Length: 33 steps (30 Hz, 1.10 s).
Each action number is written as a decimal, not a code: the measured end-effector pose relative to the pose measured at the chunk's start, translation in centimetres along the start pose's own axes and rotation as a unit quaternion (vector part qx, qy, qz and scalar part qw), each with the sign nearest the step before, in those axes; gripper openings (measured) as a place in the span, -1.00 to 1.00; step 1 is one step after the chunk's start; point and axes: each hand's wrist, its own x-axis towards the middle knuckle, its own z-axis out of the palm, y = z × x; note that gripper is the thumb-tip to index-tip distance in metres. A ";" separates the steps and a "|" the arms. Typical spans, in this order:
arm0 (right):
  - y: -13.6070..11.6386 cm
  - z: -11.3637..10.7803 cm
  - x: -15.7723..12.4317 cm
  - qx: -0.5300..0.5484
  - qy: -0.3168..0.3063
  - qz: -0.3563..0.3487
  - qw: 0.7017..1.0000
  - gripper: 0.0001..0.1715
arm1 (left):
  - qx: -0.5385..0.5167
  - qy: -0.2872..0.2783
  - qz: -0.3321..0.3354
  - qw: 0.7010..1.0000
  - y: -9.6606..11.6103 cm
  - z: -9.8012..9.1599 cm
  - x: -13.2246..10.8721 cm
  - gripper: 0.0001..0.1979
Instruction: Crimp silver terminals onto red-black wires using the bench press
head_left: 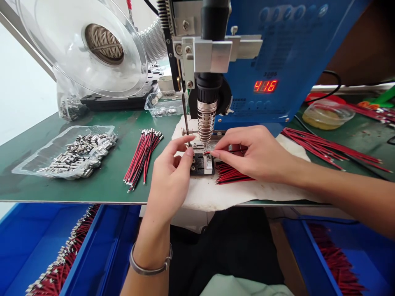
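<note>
Showing the head view, looking down on a green work table [117, 181] with a blue machine [277, 61] standing at its far middle. Below the machine's coiled spring tip [206, 123] sits a small metal fixture [202, 163], resting on a white cloth [216, 193]. The right hand [256, 154] comes in from the right, its thumb and forefinger pressed together and pinching one thin red wire [209, 153] near its end; the wire's long axis runs left to right, and its free tip points left, touching or just over the top of the fixture directly under the spring tip. The left hand [173, 176] comes up from below on the fixture's left side, its forefinger and thumb drawn close together against the fixture's left edge; whether they grip a small part there cannot be told. The right hand is thus the nearer to the wire, and the fixture lies just left of its fingertips. A bracelet [149, 267] circles the left wrist. A bundle of red wires [231, 174] lies on the cloth beneath the right hand, just right of the fixture. A second bundle of red and black wires [143, 158] lies on the table well left of the left hand, and farther left a clear tray of small metal sleeves [74, 152]. A loose spread of long red wires [327, 150] lies right of the machine. The red display [265, 86] reads 416. Blue bins [46, 246] of finished wires stand below the table edge.
</note>
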 end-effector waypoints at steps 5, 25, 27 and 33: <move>0.0 0.0 -0.1 0.004 -0.001 0.006 1.000 -0.83 | -0.023 0.033 -0.003 0.999 0.2 0.0 0.0 -0.76; 0.0 0.0 -0.2 0.010 0.001 -0.017 1.000 -0.85 | 0.018 0.006 -0.014 1.000 0.3 -0.2 -0.5 -0.80; 0.0 0.0 -0.1 0.005 0.003 -0.014 1.000 -0.84 | 0.018 0.010 -0.010 1.000 0.3 -0.2 -0.5 -0.80; -0.2 0.3 0.0 -0.010 0.007 -0.003 1.000 -0.84 | 0.014 0.011 -0.006 1.000 0.1 -0.1 -0.4 -0.80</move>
